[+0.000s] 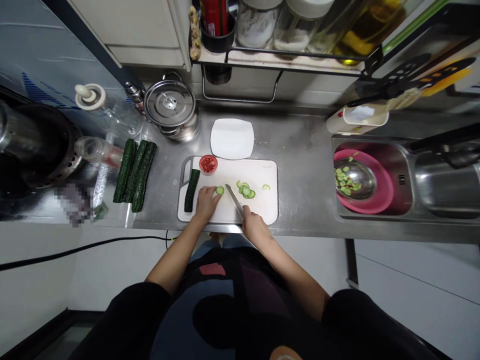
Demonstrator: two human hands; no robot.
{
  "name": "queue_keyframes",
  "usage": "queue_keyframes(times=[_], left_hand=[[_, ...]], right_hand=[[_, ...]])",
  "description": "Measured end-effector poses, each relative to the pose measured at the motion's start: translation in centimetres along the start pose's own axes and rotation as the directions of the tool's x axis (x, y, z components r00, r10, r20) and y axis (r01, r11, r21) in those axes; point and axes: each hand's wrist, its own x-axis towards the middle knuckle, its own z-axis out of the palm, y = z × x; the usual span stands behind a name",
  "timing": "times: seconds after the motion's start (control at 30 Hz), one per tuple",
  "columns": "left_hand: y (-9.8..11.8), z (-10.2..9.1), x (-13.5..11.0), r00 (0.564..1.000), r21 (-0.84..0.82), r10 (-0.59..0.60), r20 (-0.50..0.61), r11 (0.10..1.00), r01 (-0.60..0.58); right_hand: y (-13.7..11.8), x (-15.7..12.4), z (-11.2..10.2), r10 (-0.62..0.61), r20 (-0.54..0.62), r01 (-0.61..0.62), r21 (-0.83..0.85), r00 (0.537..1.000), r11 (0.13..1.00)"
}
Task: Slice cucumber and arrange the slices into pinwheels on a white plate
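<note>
My left hand [207,202] is closed round a cucumber piece [219,190] on the white cutting board [262,212]; its pale cut face points right, and the fingers hide the rest. My right hand [256,229] grips a kitchen knife [235,199] by the handle, blade slanting up and left, a little apart from that piece. Right of the blade lies a small heap of cucumber slices [246,190], with a single slice [266,187] further right. A dark green length of cucumber [191,191] rests at the board's left, below a small red bowl [208,164] with red pieces inside.
Behind the board is a white plate [232,139]. Three whole cucumbers [134,175] lie left, near a lidded steel pot [170,105]. At right, the sink [407,202] holds a pink basin [386,187] and a metal bowl [363,182] with green slices. A spice rack [300,59] overhangs the counter.
</note>
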Motion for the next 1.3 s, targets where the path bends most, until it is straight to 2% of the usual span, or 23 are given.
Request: queue_keyframes(times=[0.43,1.3], left_hand=[[-0.4,-0.3,-0.1,1.000,-0.067,0.020,0.022,0.998,-0.019],[-0.4,-0.2,0.1,1.000,-0.076,0.022,0.013,0.997,-0.021]], right_hand=[[-2.3,-1.0,0.4,-0.021,0.040,0.023,-0.028,0.999,0.999],[-2.9,-0.6,0.3,-0.001,0.058,0.002,-0.018,0.998,1.000]])
